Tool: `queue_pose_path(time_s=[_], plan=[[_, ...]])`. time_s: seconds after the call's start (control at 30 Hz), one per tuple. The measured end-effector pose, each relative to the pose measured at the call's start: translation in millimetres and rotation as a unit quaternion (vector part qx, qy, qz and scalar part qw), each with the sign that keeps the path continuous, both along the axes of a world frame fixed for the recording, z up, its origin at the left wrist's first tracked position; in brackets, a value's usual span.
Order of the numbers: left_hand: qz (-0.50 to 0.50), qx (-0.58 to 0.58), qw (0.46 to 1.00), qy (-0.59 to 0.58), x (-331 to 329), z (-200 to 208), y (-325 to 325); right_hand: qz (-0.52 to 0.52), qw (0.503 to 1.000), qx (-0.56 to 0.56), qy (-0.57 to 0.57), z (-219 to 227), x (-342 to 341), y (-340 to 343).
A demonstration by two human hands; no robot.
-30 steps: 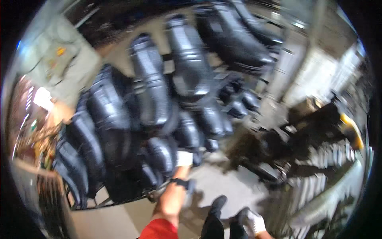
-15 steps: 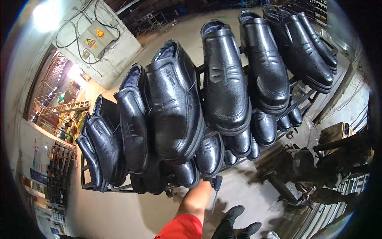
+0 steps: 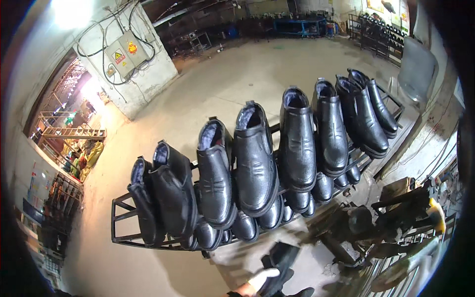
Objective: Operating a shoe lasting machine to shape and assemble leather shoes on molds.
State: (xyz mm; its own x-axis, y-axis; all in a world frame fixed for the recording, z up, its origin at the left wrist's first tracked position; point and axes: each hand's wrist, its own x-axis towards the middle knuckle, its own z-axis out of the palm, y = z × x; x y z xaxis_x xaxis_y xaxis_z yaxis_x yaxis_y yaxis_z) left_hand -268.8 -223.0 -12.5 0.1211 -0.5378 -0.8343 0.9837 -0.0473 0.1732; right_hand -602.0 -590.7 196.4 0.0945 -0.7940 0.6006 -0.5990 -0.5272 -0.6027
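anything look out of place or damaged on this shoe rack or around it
Nothing looks spilled or plainly damaged. What looks like a black shoe is off the rack, in the gloved left hand in front of it, apart from the shoes lined up there. Cables hang in untidy loops around the gray box on the wall.

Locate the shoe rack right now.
Head view: the rack runs across the middle, from lower left up toward the right, under the black shoes and just beyond the gloved left hand.

grey elec box (image 3: 130, 53) w/ warning sticker (image 3: 118, 56) is on white wall (image 3: 161, 69), blue bench (image 3: 301, 23) in bkgd.
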Motion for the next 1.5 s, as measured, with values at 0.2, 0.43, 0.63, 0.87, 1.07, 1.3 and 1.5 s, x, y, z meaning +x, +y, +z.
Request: queue_pose_path(time_s=[0.2,0.43,0.63,0.87,1.07,1.3,1.5], plan=[[-0.181,-0.04,0.983,-0.002,-50.4,46.4,-12.8,0.023,0.973,0.213,-0.088,11.7,-5.3,-46.0],[-0.387,-0.088,0.893,-0.213,-88.2,37.2,-35.9,0.048,0.991,0.092,0.082,-9.3,-26.4,-65.4],[-0.493,-0.128,0.82,-0.262,-126.3,34.2,-70.3,0.059,0.971,0.229,-0.027,62.2,-82.7,-44.6],[-0.506,-0.056,0.82,-0.262,-130.5,24.8,-81.0,-0.028,0.713,0.629,-0.309,-141.3,-195.1,99.6],[-0.578,-0.039,0.786,-0.216,-189.9,37.0,-151.8,0.008,0.409,0.531,-0.742,-253.4,-280.6,122.8],[-0.625,-0.035,0.754,-0.198,-232.2,25.4,-192.0,-0.077,0.43,0.295,-0.85,-340.2,-376.4,44.0],[-0.643,-0.06,0.743,-0.175,-269.3,23.3,-214.7,-0.172,0.434,0.153,-0.871,-409.4,-458.3,-22.2]])
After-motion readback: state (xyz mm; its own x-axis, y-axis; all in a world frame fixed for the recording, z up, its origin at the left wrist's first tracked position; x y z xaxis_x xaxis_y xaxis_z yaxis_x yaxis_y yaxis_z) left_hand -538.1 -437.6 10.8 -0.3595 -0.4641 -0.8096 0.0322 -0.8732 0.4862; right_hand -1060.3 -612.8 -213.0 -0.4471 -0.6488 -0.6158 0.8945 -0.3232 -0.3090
